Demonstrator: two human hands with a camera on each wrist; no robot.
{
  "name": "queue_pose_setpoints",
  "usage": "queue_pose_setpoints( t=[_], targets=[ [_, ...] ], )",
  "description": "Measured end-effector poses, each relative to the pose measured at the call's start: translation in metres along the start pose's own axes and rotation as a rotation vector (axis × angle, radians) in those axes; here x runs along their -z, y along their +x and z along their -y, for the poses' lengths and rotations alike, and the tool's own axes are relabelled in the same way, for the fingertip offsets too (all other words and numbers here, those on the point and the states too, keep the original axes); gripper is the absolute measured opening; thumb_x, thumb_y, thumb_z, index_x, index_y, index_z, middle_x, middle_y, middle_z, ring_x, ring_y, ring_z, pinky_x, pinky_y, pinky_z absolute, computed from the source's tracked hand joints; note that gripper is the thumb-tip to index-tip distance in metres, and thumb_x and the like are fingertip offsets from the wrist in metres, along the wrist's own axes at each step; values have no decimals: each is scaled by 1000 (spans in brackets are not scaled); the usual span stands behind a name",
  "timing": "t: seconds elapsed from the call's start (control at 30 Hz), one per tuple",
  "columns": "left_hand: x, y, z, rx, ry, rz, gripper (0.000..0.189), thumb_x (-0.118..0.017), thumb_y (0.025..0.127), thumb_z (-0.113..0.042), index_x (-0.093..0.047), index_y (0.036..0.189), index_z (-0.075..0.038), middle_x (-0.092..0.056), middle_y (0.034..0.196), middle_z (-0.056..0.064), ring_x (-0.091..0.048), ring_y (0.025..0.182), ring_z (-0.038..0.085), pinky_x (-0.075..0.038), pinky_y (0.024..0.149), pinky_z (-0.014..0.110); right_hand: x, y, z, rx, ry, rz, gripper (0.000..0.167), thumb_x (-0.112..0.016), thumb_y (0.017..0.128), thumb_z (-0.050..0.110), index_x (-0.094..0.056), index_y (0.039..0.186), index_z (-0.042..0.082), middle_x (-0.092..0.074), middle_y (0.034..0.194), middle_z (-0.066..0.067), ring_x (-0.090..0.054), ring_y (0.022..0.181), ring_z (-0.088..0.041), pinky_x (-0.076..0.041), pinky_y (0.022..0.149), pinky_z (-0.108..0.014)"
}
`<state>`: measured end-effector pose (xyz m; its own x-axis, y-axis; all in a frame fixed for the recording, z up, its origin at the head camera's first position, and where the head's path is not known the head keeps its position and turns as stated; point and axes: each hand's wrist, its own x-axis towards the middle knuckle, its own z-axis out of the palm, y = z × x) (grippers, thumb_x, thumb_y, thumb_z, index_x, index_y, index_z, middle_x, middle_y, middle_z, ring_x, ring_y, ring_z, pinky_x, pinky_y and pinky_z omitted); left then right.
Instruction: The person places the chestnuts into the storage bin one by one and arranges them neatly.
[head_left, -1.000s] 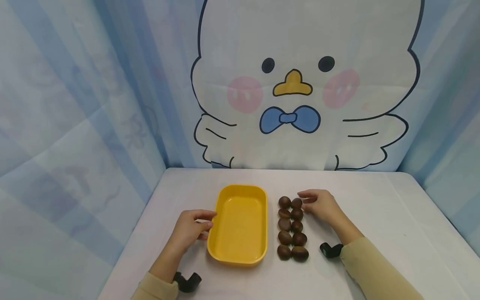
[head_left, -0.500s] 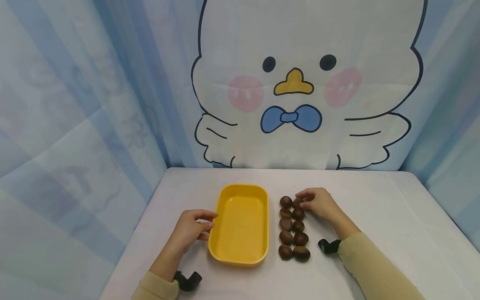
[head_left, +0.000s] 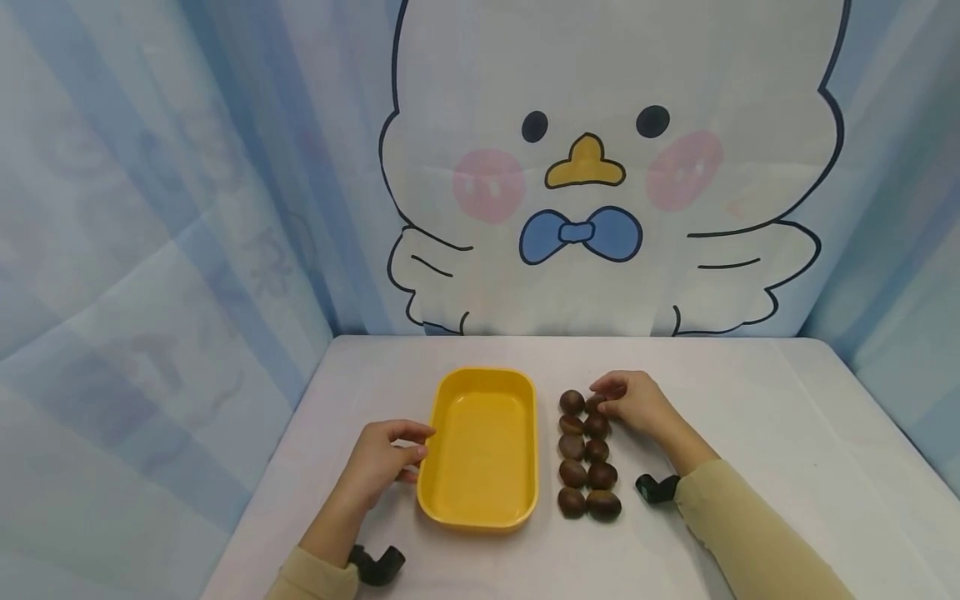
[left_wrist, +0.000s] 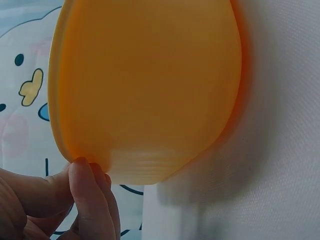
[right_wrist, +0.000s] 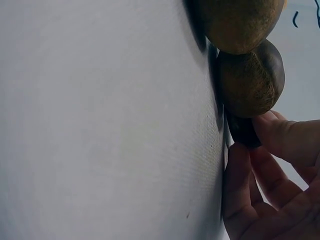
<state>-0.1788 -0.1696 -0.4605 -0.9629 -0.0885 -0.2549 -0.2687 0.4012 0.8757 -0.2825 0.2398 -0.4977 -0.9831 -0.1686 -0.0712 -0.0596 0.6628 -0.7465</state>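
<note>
At the bottom of the frame, left of centre, the left cuff (head_left: pixel 318 575) leads up to the left hand (head_left: pixel 386 450). Its grip is at the left rim of a yellow tray (head_left: pixel 480 454), thumb and fingertips close together and pinching the edge. The tray's long axis runs from near to far over the tabletop (head_left: pixel 735 400). Right of the tray and apart from it, the left column of chestnuts (head_left: pixel 572 447) and the right column of chestnuts (head_left: pixel 598 452) run the same way, side by side.

At the far end of that right column, right of centre, lies the end chestnut (head_left: pixel 595 403). The right hand (head_left: pixel 637 404) is the nearer one, its grip closed to the nut's width, thumb and fingers about it. The nut lies left of the palm; its long axis cannot be told under the fingers. The tray lies farther left again, with the left column between.

Behind the tabletop hangs a cartoon-bird backdrop (head_left: pixel 577 300).
</note>
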Motion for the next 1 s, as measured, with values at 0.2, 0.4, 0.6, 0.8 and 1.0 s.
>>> queue_pose_setpoints(
  t=[0.2, 0.4, 0.6, 0.8, 1.0],
  targets=[
    [0, -2, 1, -8, 5, 3, 27, -74, 97, -1, -80, 122, -11, -73, 121, 13, -68, 80, 22, -66, 70, 30, 1, -2, 0, -30, -18, -24, 24, -78, 93, 4, -78, 117, 6, -77, 119, -17, -73, 111, -33, -59, 96, -48],
    [0, -3, 2, -14, -7, -2, 25, -74, 97, -1, -80, 120, -10, -72, 117, 12, -68, 79, 22, -66, 69, 30, 4, -4, 1, -40, -15, -38, 22, -80, 92, 7, -79, 114, 6, -80, 114, -17, -74, 107, -30, -59, 93, -44],
    [-1, -2, 3, 2, -4, -11, 21, -74, 97, -2, -81, 115, -10, -72, 115, 12, -68, 79, 22, -66, 69, 30, 7, -6, 7, -24, -23, -64, 22, -80, 93, 9, -79, 115, 7, -80, 117, -18, -73, 114, -36, -57, 100, -53],
    [0, 0, 3, 12, -7, -11, 22, -74, 96, 0, -81, 115, -10, -73, 116, 11, -68, 81, 23, -66, 69, 30, 10, -5, 16, -24, -1, -83, 23, -80, 95, 8, -78, 118, 8, -79, 120, -17, -72, 118, -37, -57, 104, -55],
    [1, 0, 2, 17, -8, -13, 22, -74, 97, -1, -80, 116, -9, -73, 116, 11, -67, 80, 23, -66, 69, 30, 11, -5, 29, -16, 23, -72, 23, -77, 98, 9, -77, 121, 10, -78, 125, -15, -71, 121, -35, -58, 106, -55]
  ],
)
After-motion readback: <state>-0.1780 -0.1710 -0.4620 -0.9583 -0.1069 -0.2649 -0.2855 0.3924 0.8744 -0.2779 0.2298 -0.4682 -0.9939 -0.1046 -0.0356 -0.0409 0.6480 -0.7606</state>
